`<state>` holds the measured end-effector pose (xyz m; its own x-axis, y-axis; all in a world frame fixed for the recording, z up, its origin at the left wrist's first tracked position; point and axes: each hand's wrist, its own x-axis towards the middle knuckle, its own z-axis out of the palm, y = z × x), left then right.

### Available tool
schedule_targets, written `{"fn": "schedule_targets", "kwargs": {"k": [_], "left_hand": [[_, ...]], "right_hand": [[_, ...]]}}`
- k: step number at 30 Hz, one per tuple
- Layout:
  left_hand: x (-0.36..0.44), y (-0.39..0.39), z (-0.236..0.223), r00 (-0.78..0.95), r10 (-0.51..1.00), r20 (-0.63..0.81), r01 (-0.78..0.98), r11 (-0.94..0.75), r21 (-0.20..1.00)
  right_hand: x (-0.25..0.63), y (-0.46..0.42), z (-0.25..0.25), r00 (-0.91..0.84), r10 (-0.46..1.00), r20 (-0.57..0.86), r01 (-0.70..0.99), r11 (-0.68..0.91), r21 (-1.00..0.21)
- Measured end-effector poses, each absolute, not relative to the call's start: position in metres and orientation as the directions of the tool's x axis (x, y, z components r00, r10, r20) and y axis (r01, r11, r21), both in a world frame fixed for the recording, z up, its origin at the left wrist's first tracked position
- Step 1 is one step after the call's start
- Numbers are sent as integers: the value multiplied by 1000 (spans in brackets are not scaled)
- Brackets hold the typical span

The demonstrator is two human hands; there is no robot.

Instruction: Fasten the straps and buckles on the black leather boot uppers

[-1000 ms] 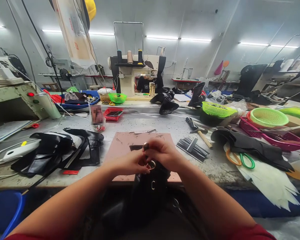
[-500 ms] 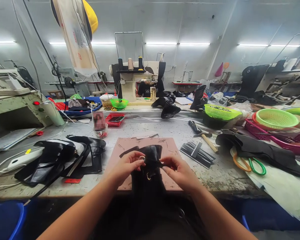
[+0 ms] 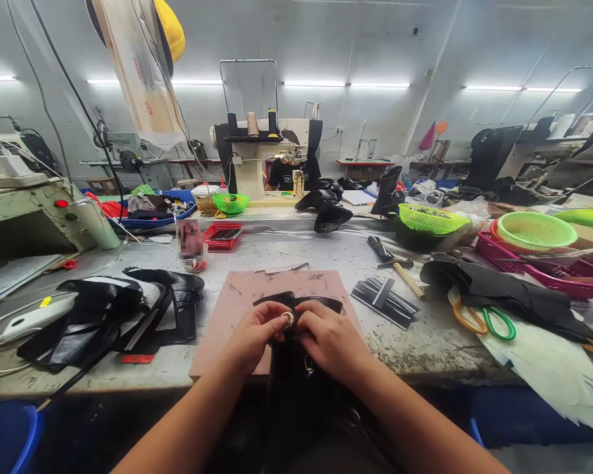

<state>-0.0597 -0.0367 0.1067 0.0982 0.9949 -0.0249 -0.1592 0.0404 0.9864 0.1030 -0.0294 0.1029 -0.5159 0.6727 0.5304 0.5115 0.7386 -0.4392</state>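
Observation:
A black leather boot upper [image 3: 289, 385] lies over the table's front edge, its far end on a pink board [image 3: 220, 319]. My left hand [image 3: 257, 332] pinches a small round metal ring [image 3: 287, 319] between thumb and fingertips, against the leather. Close beside it, my right hand [image 3: 329, 336] is closed on the leather, with its fingertips curled under and partly hidden. Below the right fingers shows a gold-coloured buckle [image 3: 309, 363]. Where the ring meets the leather is covered by the fingers.
Black leather pieces [image 3: 89, 313] lie at left. On the right are black strips [image 3: 385, 303], a hammer [image 3: 409, 280], scissors [image 3: 499, 324] and green baskets [image 3: 538, 232]. Behind stands a sewing machine [image 3: 257, 164] with a person [image 3: 281, 174] beyond it.
My right hand has moved in leftward, close to the left hand, and its fingers now curl over the leather. The upper has turned and spread at its far end. The view has shifted slightly.

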Motion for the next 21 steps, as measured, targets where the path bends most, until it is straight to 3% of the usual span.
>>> {"fn": "schedule_targets", "kwargs": {"k": [2, 3, 6, 8, 13, 15, 21], "left_hand": [[-60, -39, 107, 87, 996, -1, -163, 15, 987], [-60, -39, 107, 85, 996, 10, -158, 4, 987], [-63, -40, 105, 122, 992, 37, -123, -22, 992], [-65, -39, 105, 197, 979, 42, -92, -25, 995], [-62, -37, 109, 289, 957, 23, -56, -7, 998], [-59, -36, 108, 240, 970, 35, -78, -16, 997], [-56, -35, 93, 113, 993, 30, -127, -16, 992]], "right_hand": [[103, -28, 100, -530, 665, 526, 576, 738, -352], [103, -27, 100, -525, 682, 509, 585, 724, -366], [108, -23, 104, -517, 757, 400, 537, 651, -537], [111, -21, 109, -557, 764, 327, 516, 627, -584], [110, -21, 110, -613, 716, 332, 662, 696, -279], [110, -21, 106, -599, 713, 364, 680, 693, -239], [117, -22, 91, -509, 670, 541, 525, 740, -422]]}}
